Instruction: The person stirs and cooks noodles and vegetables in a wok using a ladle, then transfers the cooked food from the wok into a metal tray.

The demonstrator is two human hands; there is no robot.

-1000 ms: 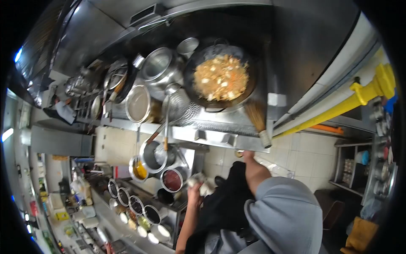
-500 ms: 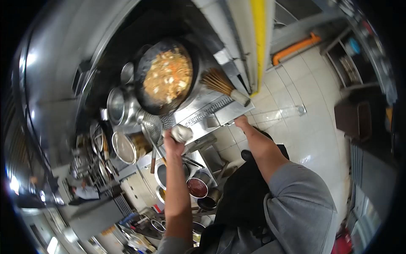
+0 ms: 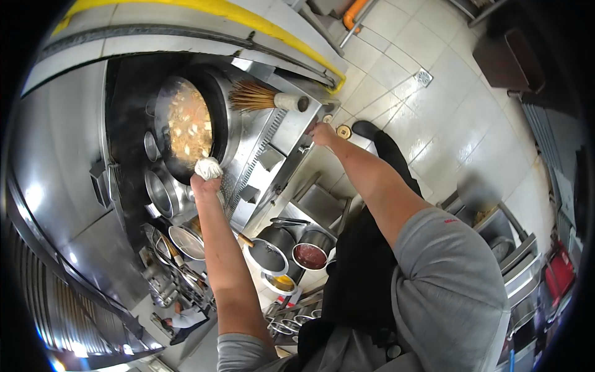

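My left hand (image 3: 206, 186) is closed round a bunched white cloth (image 3: 208, 168) at the near edge of the wok (image 3: 218, 118). Steaming food (image 3: 189, 124) with pale chunks and orange bits lies in the wok, which looks tilted. My right hand (image 3: 321, 133) is at the front edge of the stove, fingers closed by the front panel; what they hold, if anything, is hidden. Just above it a bamboo brush (image 3: 263, 98) lies on the steel stove top, its handle over the edge.
Metal pots (image 3: 162, 193) stand beside the wok. Below the stove edge are a pot of red sauce (image 3: 310, 255) and a strainer (image 3: 266, 255). A co-worker (image 3: 188, 318) is at the lower left. A yellow pipe (image 3: 248, 25) runs behind the stove.
The view has turned. My left hand has risen with the white cloth from beside the sauce pots to the wok's edge. The wok looks more tilted, and steam has appeared. My right hand stays by the stove front.
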